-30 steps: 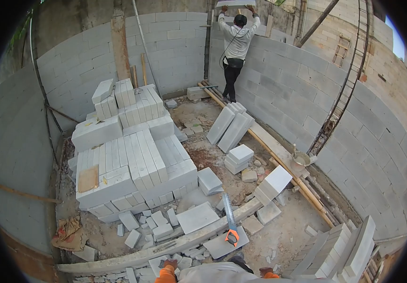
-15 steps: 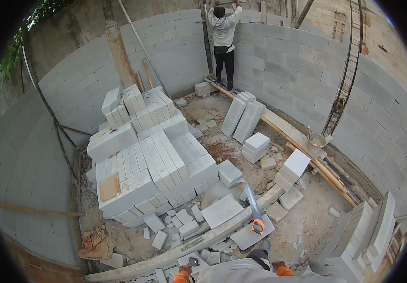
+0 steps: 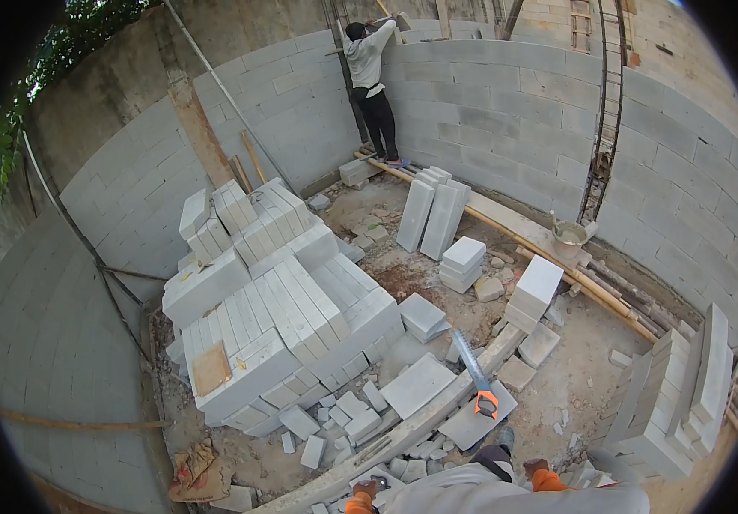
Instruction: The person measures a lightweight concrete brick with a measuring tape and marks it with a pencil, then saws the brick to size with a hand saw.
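Observation:
My left hand (image 3: 364, 489), below an orange cuff, is at the bottom edge with its fingers closed around a small dark object (image 3: 379, 482) that I cannot make out. To the right, my right hand (image 3: 535, 468) has curled fingers; whatever they hold, if anything, is hidden. Beyond my hands, a handsaw (image 3: 474, 373) with an orange and black handle lies across a light grey block (image 3: 470, 421), apart from both hands. Another flat block (image 3: 418, 385) rests just past the concrete beam (image 3: 403, 439).
A large stack of blocks (image 3: 253, 343) stands left of centre, with broken pieces before it. More blocks (image 3: 673, 403) are piled at right. A bucket (image 3: 569, 236) sits beside bamboo poles (image 3: 506, 239). A co-worker (image 3: 367, 73) stands at the far wall corner.
My view has turned, moving the scene slightly within the frame. Both my hands appear further right. The co-worker now leans, arms reaching right along the wall top.

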Action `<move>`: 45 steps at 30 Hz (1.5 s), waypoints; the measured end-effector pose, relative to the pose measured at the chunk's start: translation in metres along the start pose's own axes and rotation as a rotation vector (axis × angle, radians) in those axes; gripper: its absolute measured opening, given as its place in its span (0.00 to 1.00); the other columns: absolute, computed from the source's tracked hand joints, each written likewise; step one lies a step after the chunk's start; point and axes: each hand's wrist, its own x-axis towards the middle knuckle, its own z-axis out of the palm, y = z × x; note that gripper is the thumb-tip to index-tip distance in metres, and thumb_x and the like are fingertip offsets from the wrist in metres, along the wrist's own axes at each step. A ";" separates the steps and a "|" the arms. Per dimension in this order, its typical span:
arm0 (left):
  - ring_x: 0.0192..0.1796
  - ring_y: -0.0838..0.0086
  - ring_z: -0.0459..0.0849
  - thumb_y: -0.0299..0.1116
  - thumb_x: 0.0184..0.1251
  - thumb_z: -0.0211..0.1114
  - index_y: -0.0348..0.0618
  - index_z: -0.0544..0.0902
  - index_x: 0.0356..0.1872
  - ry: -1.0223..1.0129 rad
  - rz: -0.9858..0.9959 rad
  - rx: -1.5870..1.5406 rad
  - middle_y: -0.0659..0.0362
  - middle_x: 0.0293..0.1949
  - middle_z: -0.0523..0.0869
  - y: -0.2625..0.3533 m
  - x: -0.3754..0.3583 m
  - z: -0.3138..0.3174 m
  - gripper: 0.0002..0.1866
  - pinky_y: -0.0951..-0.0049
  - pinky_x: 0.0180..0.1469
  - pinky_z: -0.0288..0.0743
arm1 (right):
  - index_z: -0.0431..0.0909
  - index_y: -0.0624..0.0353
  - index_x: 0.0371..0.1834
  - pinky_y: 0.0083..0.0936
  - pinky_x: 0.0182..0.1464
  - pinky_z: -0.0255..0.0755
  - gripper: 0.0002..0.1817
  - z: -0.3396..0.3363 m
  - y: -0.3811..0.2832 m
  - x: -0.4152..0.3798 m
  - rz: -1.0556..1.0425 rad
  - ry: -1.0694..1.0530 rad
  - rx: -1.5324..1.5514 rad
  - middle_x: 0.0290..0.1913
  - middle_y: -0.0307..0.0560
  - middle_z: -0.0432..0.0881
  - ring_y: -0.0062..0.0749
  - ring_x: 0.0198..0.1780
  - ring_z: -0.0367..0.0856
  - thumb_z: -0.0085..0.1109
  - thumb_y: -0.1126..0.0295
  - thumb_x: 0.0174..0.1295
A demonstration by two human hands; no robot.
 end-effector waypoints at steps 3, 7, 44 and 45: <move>0.35 0.66 0.86 0.46 0.69 0.67 0.43 0.85 0.45 0.019 0.038 0.167 0.57 0.37 0.88 0.007 -0.001 0.001 0.17 0.59 0.36 0.78 | 0.90 0.50 0.38 0.40 0.52 0.81 0.16 0.004 0.005 -0.002 -0.151 -0.060 -0.144 0.41 0.49 0.91 0.44 0.48 0.90 0.51 0.61 0.65; 0.28 0.65 0.89 0.46 0.66 0.69 0.40 0.87 0.38 -0.150 0.085 0.237 0.57 0.30 0.91 -0.001 0.004 -0.014 0.17 0.61 0.29 0.80 | 0.89 0.52 0.39 0.42 0.49 0.82 0.16 0.004 0.005 -0.003 -0.216 -0.077 -0.271 0.39 0.49 0.91 0.46 0.43 0.90 0.51 0.60 0.67; 0.40 0.61 0.88 0.44 0.71 0.60 0.43 0.83 0.47 -0.185 -0.071 -0.038 0.56 0.39 0.88 0.000 -0.002 -0.001 0.16 0.56 0.33 0.78 | 0.82 0.53 0.50 0.52 0.44 0.82 0.12 -0.028 -0.054 -0.046 0.287 -0.189 0.458 0.46 0.53 0.87 0.54 0.42 0.87 0.53 0.61 0.73; 0.40 0.61 0.88 0.44 0.71 0.60 0.43 0.83 0.47 -0.187 -0.071 -0.043 0.56 0.39 0.88 0.001 0.000 -0.001 0.16 0.56 0.33 0.78 | 0.81 0.54 0.50 0.53 0.44 0.82 0.11 -0.030 -0.056 -0.049 0.297 -0.169 0.437 0.45 0.54 0.87 0.54 0.42 0.87 0.54 0.63 0.73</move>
